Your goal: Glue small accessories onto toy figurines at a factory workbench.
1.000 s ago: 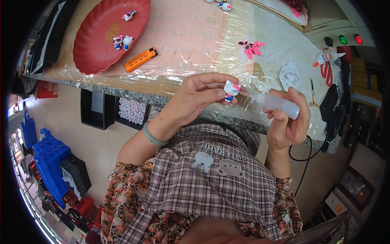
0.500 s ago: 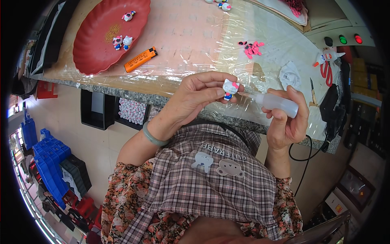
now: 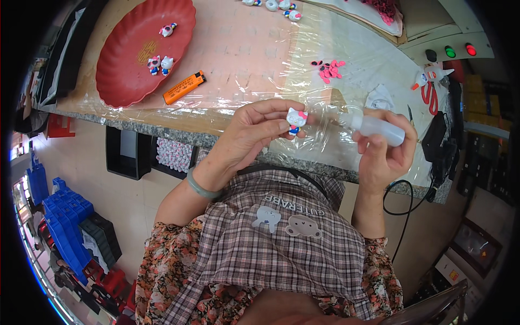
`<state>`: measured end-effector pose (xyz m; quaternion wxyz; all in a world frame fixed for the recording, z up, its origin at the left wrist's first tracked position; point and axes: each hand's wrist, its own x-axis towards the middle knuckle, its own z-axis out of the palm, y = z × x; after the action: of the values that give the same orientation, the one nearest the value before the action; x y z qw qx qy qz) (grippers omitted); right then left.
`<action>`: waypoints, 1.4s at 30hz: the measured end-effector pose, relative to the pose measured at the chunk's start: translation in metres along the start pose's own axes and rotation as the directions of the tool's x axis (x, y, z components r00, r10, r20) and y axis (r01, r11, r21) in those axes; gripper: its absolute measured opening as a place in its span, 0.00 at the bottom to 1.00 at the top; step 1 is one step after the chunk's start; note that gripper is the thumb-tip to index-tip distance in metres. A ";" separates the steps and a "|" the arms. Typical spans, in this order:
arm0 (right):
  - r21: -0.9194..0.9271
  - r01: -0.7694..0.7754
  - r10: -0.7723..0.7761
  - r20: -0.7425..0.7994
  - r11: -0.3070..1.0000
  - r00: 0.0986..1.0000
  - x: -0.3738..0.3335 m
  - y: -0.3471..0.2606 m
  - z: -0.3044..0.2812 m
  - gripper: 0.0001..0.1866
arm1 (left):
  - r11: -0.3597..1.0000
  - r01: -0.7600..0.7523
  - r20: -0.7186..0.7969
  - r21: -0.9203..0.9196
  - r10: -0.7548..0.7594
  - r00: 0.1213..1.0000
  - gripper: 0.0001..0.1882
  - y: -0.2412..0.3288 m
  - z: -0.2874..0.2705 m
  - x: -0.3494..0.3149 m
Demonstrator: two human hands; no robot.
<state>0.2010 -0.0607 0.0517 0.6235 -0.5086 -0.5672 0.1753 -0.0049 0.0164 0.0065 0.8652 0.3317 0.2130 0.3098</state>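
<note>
Between the thumb and fingers of my left hand (image 3: 253, 130) is a small white cat figurine (image 3: 297, 119) with a pink bow and a blue outfit, held upright. My right hand (image 3: 385, 149) is closed around a translucent white squeeze bottle (image 3: 381, 130), lying nearly level with its thin nozzle toward the figurine. A gap separates the nozzle from the figurine. Beyond my hands lies a loose pile of small pink and black oval pieces (image 3: 330, 71). A crumpled white tissue (image 3: 381, 98) rests above the bottle.
A red scalloped tray (image 3: 116, 81) holds several figurines, with an orange lighter (image 3: 184, 88) beside it. More figurines (image 3: 292, 15) stand at the far edge. Red-handled scissors (image 3: 429, 100) and a glue bottle (image 3: 436, 75) lie at right. A bin of small figurines (image 3: 174, 153) sits below the table edge.
My right hand has drawn the bottle to the right, away from the figurine. My left hand, still holding the figurine, has shifted slightly left.
</note>
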 end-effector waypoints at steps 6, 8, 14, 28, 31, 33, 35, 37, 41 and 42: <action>0.107 -0.415 0.409 0.069 0.904 0.910 0.018 0.018 -0.006 0.18 | 1.000 0.014 -0.015 -0.010 -0.014 1.000 0.17 0.002 -0.002 -0.002; 0.122 -0.427 0.425 0.044 0.896 0.904 0.022 0.029 -0.002 0.16 | 1.000 0.016 0.000 -0.008 -0.016 1.000 0.17 0.003 -0.002 -0.002; -0.454 -0.318 0.409 0.115 0.832 0.905 0.038 0.047 0.008 0.11 | 1.000 0.019 0.007 -0.020 -0.018 1.000 0.16 0.004 -0.002 -0.002; -0.657 0.040 0.226 0.316 0.753 0.921 0.053 0.059 0.020 0.13 | 1.000 0.014 0.040 -0.023 -0.013 0.999 0.18 0.002 -0.009 -0.001; -0.663 0.038 0.245 0.329 0.748 0.912 0.056 0.059 0.020 0.13 | 1.000 0.014 0.033 -0.007 -0.013 0.999 0.18 0.003 -0.008 -0.002; -0.663 0.049 0.243 0.341 0.747 0.908 0.056 0.061 0.020 0.13 | 1.000 0.013 0.025 -0.010 -0.013 1.000 0.18 0.003 -0.006 -0.003; -0.635 0.117 0.145 0.345 0.763 0.927 0.053 0.067 0.017 0.12 | 1.000 0.005 0.030 -0.016 -0.004 1.000 0.18 0.002 -0.005 -0.002; -0.558 -0.058 0.255 0.283 0.828 0.924 0.050 0.063 0.017 0.10 | 1.000 -0.005 0.031 -0.025 0.005 1.000 0.18 0.001 -0.006 -0.002; -0.136 -0.654 0.663 0.271 0.744 0.698 0.045 0.050 0.012 0.05 | 0.999 -0.008 0.008 -0.045 0.009 1.000 0.18 0.000 -0.006 -0.003; -0.136 -0.656 0.665 0.270 0.742 0.697 0.043 0.048 0.010 0.05 | 0.998 -0.011 -0.006 -0.057 0.010 1.000 0.18 0.000 -0.006 -0.003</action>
<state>0.2225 -0.0014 0.0327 0.4178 -0.6541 -0.4373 0.4542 -0.0101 0.0169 0.0032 0.8721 0.3073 0.2047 0.3211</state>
